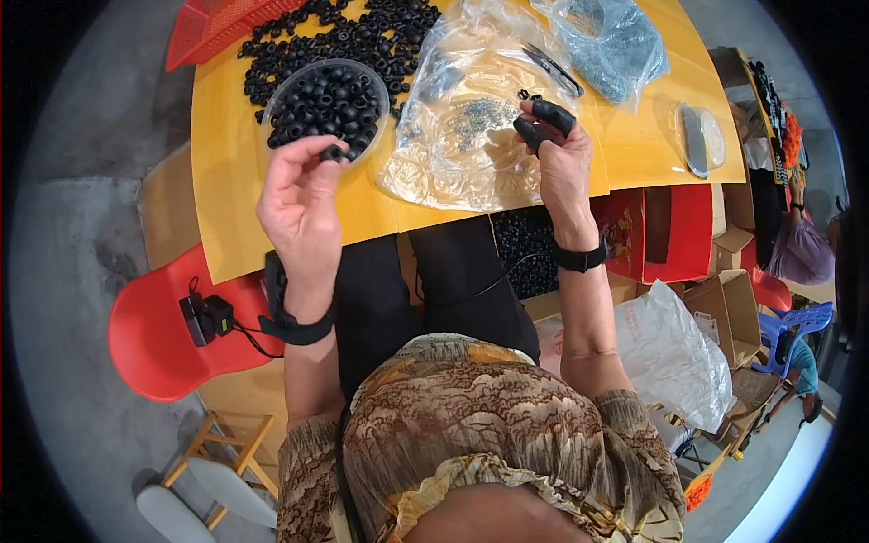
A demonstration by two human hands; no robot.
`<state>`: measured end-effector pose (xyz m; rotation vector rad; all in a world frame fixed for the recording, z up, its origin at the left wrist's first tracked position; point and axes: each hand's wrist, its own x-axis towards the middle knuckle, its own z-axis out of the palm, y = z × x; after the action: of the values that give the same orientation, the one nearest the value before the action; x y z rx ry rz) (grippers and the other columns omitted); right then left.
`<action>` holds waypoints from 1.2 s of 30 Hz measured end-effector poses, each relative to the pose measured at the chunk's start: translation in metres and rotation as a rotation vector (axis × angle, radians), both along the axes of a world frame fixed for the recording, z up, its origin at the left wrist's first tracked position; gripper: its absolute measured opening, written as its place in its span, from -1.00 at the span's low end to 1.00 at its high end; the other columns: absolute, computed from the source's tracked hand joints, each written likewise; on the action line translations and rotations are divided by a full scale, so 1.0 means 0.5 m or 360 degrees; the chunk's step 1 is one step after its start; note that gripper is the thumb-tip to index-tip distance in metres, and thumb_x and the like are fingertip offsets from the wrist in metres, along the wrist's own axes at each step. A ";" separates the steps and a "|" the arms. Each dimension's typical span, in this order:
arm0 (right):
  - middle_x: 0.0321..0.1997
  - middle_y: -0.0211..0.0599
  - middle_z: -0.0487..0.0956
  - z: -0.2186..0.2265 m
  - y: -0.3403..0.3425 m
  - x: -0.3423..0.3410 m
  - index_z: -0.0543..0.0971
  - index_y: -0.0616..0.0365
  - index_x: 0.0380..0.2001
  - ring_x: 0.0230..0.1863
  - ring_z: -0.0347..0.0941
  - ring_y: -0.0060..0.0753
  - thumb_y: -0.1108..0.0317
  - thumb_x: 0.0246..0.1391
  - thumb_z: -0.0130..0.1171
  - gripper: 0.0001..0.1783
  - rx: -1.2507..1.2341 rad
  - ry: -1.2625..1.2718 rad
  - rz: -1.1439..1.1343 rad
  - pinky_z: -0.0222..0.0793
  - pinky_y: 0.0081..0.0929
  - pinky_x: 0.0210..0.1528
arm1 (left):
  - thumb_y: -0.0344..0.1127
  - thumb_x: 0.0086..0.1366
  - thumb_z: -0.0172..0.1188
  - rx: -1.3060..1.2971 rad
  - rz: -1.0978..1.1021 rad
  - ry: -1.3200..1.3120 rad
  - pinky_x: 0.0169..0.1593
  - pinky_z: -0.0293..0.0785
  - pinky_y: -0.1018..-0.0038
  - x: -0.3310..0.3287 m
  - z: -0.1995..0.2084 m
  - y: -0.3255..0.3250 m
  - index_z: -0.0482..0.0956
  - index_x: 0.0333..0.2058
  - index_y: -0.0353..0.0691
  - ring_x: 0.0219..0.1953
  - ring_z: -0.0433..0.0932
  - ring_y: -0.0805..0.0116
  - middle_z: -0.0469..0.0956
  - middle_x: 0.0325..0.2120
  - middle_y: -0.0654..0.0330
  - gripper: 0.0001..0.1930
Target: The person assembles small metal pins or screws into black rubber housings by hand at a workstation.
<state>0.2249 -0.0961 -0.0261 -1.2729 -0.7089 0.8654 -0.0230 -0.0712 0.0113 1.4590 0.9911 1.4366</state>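
Black rubber ring [331, 153] pinched in the left hand [299, 199] fingertips, at 6 o'clock of the clear bowl [272, 113] — right hand [557, 154], in black finger cots, nips a small metal part [525, 94]; judged best mated above the plastic bag [453, 172] — drops stay contained

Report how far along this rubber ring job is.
Done: cannot tell; no finished pile is clear. In hand: left hand pinches one black ring; right hand, in black fingertip covers, holds a tiny part. Left: a full bowl and a big loose heap on the yellow table.
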 end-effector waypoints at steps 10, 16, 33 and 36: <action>-0.35 -0.30 0.57 0.013 -0.071 -0.054 0.56 0.24 -0.39 -0.34 0.49 -0.53 0.71 -0.16 0.16 -0.79 0.0244 0.0400 0.0243 0.43 -0.61 -0.25 | -0.28 0.28 0.00 -0.1001 -0.0716 -0.1110 -0.23 0.42 0.52 0.060 -0.026 -0.095 0.43 -0.21 -0.36 -0.38 0.50 0.41 0.52 -0.38 0.11 -0.75; -0.39 -0.33 0.54 0.035 -0.129 -0.096 0.55 0.27 -0.42 -0.32 0.47 -0.51 0.74 -0.18 0.15 -0.79 0.0404 0.0443 0.0417 0.41 -0.58 -0.21 | -0.23 0.25 0.05 -0.0984 -0.0804 -0.1022 -0.25 0.39 0.52 0.066 -0.025 -0.119 0.41 -0.20 -0.35 -0.39 0.46 0.41 0.49 -0.38 0.14 -0.72; -0.41 -0.24 0.50 0.063 -0.201 -0.126 0.51 0.33 -0.41 -0.34 0.45 -0.42 0.66 -0.27 0.26 -0.75 0.0369 0.0204 0.0459 0.39 -0.54 -0.27 | -0.68 0.01 0.19 -0.0426 -0.0683 -0.0391 -0.14 0.36 0.64 0.061 -0.006 -0.162 0.45 -0.27 -0.39 -0.30 0.43 0.52 0.44 -0.28 0.20 -0.74; -0.41 -0.23 0.50 0.055 -0.207 -0.124 0.51 0.33 -0.41 -0.35 0.45 -0.42 0.65 -0.28 0.26 -0.76 0.0364 0.0132 0.0477 0.38 -0.54 -0.28 | -0.67 0.01 0.19 -0.0291 -0.0635 -0.0265 -0.15 0.35 0.63 0.061 -0.004 -0.166 0.45 -0.26 -0.38 -0.30 0.42 0.51 0.42 -0.27 0.18 -0.73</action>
<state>0.1627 -0.1997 0.0015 -0.9353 -0.9191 1.0409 0.0076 -0.1543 0.0093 1.2917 0.6627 1.1248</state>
